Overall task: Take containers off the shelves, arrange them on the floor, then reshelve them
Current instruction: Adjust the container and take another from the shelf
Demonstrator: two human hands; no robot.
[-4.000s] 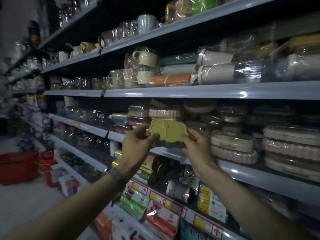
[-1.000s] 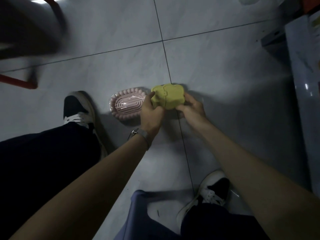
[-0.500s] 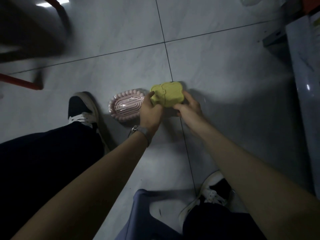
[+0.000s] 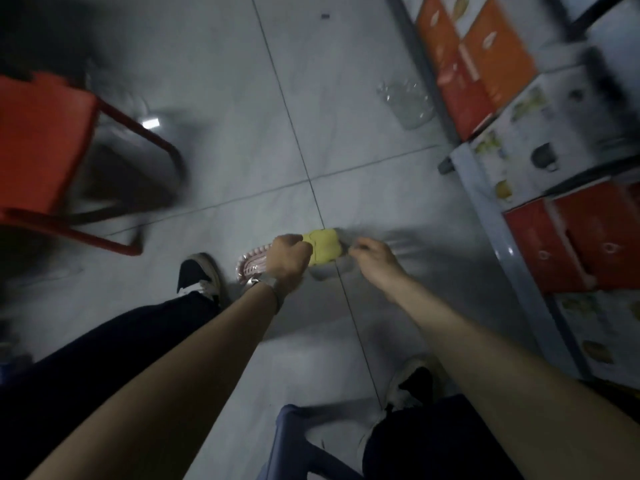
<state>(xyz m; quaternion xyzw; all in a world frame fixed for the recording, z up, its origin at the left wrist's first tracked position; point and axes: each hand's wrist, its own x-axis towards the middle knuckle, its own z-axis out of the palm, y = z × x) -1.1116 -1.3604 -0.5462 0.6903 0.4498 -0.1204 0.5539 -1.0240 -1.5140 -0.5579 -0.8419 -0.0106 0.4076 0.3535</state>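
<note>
Observation, head view, looking down at a grey tiled floor (image 4: 346, 81).

Task item: a yellow-green lobed plastic container (image 4: 325, 247) lies just right of the frame centre, close beside a tile joint. A shadow shows beneath it. Whether it rests on the tiles or is held just above them cannot be told.

Left hand (image 4: 289, 259): fingers are curled in, knuckles uppermost, closed on the left end of the yellow-green container and gripping it. A metal wristwatch (image 4: 268, 282) sits on that wrist.

Right hand (image 4: 373, 260): fingers are drawn together at the container's right end. The hand is motion-blurred, so contact and grip cannot be told.

Second item: a pink scallop-edged dish in clear wrap (image 4: 250, 266) lies on the floor just left of the yellow-green container, partly hidden by the left hand and wrist.

Surroundings:
- A dark shoe with a white sole (image 4: 199, 273) stands left of the pink dish. A second such shoe (image 4: 414, 379) is at the lower right of centre.
- Dark trouser legs occupy the lower left and lower centre.
- A red stool with a metal frame (image 4: 45, 140), blurred, fills the upper left.
- A blue plastic stool (image 4: 287, 441) shows at the bottom edge.
- A piece of crumpled clear plastic (image 4: 408, 102) lies on the floor at upper right, beside the shelf unit.
- Orange and red cartons (image 4: 485, 64) and white printed boxes (image 4: 526, 147) stand on a grey bottom shelf (image 4: 502, 237) along the right edge.
</note>
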